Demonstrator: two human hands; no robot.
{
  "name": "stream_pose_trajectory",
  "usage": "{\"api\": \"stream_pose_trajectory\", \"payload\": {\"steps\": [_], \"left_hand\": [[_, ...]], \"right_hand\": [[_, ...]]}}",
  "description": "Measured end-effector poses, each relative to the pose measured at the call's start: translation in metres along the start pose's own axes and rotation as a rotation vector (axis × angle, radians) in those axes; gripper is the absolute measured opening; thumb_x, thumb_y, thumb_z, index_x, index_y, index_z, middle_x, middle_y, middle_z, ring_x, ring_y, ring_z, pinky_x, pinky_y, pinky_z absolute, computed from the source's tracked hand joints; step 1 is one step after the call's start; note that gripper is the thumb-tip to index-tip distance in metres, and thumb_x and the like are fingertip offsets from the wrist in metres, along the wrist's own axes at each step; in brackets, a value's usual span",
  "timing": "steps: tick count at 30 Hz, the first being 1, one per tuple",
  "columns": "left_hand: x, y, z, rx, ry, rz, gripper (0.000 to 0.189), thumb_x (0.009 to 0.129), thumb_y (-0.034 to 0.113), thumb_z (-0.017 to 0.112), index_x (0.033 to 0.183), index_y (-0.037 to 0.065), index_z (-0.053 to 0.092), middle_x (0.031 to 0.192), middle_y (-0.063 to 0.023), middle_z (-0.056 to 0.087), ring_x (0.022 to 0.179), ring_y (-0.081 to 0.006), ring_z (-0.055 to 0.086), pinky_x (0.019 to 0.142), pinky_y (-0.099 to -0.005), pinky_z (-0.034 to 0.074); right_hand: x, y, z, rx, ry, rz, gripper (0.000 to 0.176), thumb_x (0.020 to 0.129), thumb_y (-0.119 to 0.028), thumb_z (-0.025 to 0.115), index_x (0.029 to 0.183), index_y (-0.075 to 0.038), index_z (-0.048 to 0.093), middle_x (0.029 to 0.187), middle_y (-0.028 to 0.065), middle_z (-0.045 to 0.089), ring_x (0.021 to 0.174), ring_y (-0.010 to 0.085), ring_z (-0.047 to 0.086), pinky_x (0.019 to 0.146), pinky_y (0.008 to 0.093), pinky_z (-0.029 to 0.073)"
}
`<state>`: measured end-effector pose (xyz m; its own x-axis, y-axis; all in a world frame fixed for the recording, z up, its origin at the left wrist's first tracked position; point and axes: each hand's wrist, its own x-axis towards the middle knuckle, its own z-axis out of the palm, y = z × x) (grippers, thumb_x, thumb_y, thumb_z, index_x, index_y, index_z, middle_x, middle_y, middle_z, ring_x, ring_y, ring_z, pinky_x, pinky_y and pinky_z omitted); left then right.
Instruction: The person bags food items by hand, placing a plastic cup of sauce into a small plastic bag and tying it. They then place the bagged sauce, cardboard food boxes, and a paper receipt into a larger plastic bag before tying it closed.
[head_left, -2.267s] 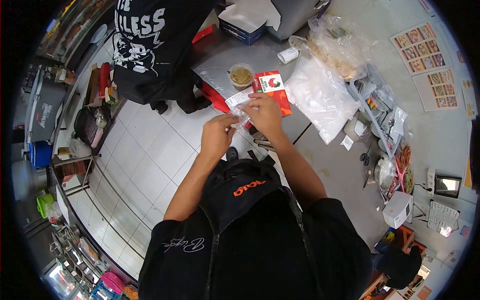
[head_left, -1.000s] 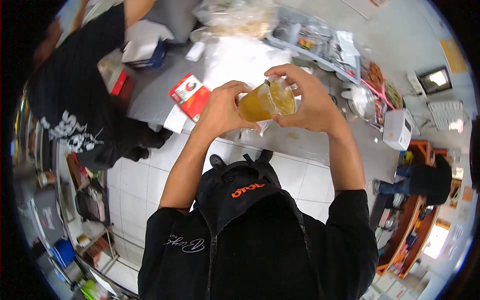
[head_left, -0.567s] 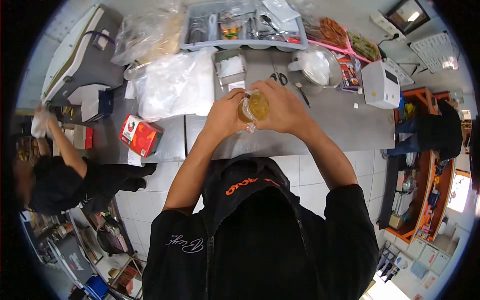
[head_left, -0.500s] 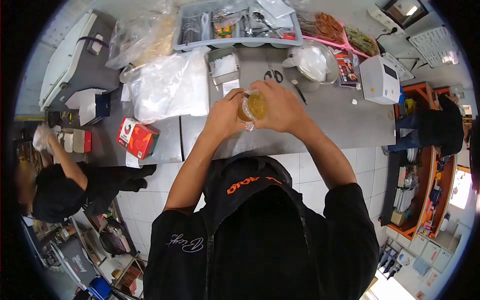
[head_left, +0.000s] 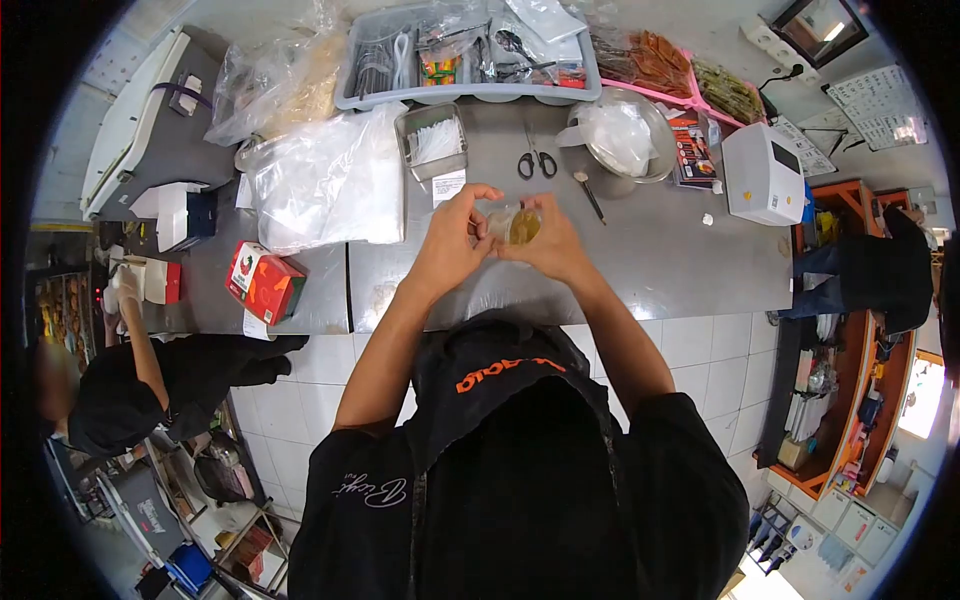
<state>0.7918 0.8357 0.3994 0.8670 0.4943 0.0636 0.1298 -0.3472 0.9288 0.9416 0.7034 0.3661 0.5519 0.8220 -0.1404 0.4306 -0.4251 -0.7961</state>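
Observation:
A small clear cup [head_left: 524, 227] of yellow-green contents is held over the steel table near its front edge. My right hand [head_left: 550, 240] has its fingers wrapped round the cup's right side. On the left, my left hand [head_left: 458, 240] is curled with thumb and fingertips close together beside the cup, at a thin clear piece that I cannot make out well. Beyond the hands lie black-handled scissors [head_left: 537, 165], a brush [head_left: 590, 197] and a white paper slip [head_left: 448, 187].
Behind are a grey divided tray [head_left: 470, 94], a metal container [head_left: 433, 142], plastic bags [head_left: 325, 180] and a steel bowl [head_left: 640, 140]. A red box [head_left: 265, 282] sits left, a white device [head_left: 762, 175] right. One person works far left; another stands far right.
Both hands have come slightly lower in the view with the cup. My left hand has shifted a little away from the cup. The person at the left has moved an arm.

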Motion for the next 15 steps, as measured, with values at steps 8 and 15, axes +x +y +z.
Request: {"api": "stream_pose_trajectory", "payload": {"steps": [8,15], "left_hand": [[-0.008,-0.028,0.018,-0.411,-0.017,-0.006,0.039,0.082,-0.013,0.065,0.112,0.004,0.047,0.127,-0.0094,0.064,0.075,-0.0067,0.055,0.070,-0.0254,0.054],[-0.023,-0.044,0.016,0.278,-0.047,-0.134,0.027,0.088,-0.001,0.068,0.113,0.001,0.057,0.114,-0.0143,0.067,0.081,-0.0166,0.067,0.070,-0.0326,0.056]], "right_hand": [[-0.008,0.018,0.010,0.417,-0.417,0.161,0.106,0.056,-0.049,0.096,0.136,-0.002,0.045,0.119,0.0231,0.065,0.107,0.0305,0.067,0.088,0.0380,0.053],[-0.024,0.024,0.031,0.102,0.076,0.221,0.097,0.056,-0.055,0.094,0.123,0.001,0.051,0.117,0.0230,0.061,0.109,0.0313,0.063,0.091,0.0394,0.051]]}}
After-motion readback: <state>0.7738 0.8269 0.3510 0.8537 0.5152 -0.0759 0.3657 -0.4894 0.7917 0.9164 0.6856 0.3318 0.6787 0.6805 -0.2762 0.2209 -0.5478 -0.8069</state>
